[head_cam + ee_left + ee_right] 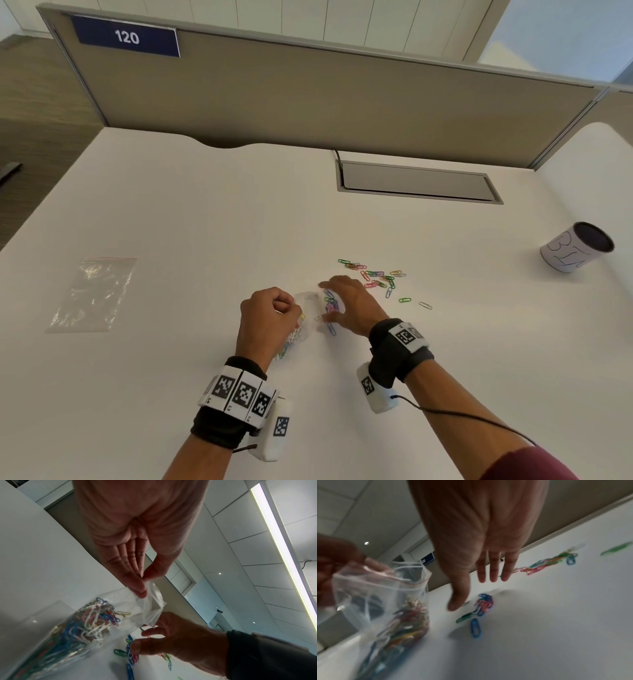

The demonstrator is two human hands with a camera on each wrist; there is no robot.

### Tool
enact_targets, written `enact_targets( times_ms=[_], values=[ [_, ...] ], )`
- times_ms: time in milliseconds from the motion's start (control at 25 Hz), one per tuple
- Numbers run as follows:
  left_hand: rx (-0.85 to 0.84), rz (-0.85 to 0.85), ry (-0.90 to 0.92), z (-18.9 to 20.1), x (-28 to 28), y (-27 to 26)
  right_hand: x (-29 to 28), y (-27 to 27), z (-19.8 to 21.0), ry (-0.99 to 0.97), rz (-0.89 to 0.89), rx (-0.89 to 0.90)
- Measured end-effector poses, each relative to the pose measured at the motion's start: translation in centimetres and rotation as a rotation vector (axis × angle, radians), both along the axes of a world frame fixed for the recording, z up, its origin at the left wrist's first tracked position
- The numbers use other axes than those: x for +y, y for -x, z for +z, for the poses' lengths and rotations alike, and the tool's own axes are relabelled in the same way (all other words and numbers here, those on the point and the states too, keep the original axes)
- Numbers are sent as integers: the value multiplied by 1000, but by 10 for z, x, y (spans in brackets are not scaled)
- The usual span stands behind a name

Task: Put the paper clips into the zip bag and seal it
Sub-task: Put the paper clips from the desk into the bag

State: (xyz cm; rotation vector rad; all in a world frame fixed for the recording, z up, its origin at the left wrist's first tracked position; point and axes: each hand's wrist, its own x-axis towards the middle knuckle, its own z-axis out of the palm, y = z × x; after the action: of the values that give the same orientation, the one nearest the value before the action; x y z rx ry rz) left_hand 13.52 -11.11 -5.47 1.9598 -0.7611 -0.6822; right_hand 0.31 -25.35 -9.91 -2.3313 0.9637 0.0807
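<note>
A clear zip bag (299,325) with a red-lined mouth stands on the white desk (205,222), partly filled with coloured paper clips (89,622). My left hand (289,306) pinches the bag's rim (145,588) between thumb and fingers, and the mouth (385,577) is open. My right hand (329,300) hovers just right of the bag with straight, spread fingers (493,573) over a small cluster of clips (483,604); its thumb tip (453,605) is down at the desk. More loose clips (375,275) lie scattered beyond that hand.
A second, empty zip bag (92,294) lies flat at the left. A white can with a dark rim (579,246) stands at the far right. A grey cable hatch (418,181) sits in the desk before the partition (308,92).
</note>
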Motion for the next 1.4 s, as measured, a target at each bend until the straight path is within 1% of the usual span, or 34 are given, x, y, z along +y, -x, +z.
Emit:
enact_targets(
  times_ms=[80,120,160,200,320,400,480,560,680,760,800,840,920,1000,1080,1160,1240,1320,1400],
  values=[
    [4,-3,-1,0,0,0,-1,-1,-6,62,263,171],
    [4,-5,-1,1,1,0,-1,-1,-11,117,359,232],
    [5,-4,0,2,1,0,-2,-1,-15,164,411,247],
    [6,-2,0,3,2,-1,-3,1,-17,193,411,229],
    [16,13,5,3,1,-2,-2,13,-19,267,323,62],
    [11,12,3,3,0,-1,0,19,-23,330,285,-5],
    [5,6,-4,3,-1,0,1,19,-24,349,254,-2],
    [1,-1,-8,2,-1,0,1,14,-22,354,227,37],
    [-7,-1,-10,3,0,0,1,8,-18,372,222,93],
    [-10,-2,-12,3,1,0,2,5,-16,357,209,99],
    [-12,-4,-11,3,1,0,1,6,-15,325,168,74],
    [-13,-6,-10,3,1,0,0,6,-13,265,86,30],
    [-16,-6,-13,4,1,0,-3,11,-12,89,-146,-96],
    [-10,2,-12,4,0,0,-1,17,-9,-153,-369,-267],
    [-13,-2,-15,4,0,1,6,21,1,-453,-520,-506],
    [-18,-8,-23,4,0,2,16,18,18,-701,-573,-717],
    [-18,-8,-29,5,1,2,25,10,31,-812,-563,-813],
    [-17,-10,-26,6,1,3,33,0,37,-790,-490,-776],
    [-16,-12,-18,7,2,4,41,-9,38,-658,-406,-643]
  ],
)
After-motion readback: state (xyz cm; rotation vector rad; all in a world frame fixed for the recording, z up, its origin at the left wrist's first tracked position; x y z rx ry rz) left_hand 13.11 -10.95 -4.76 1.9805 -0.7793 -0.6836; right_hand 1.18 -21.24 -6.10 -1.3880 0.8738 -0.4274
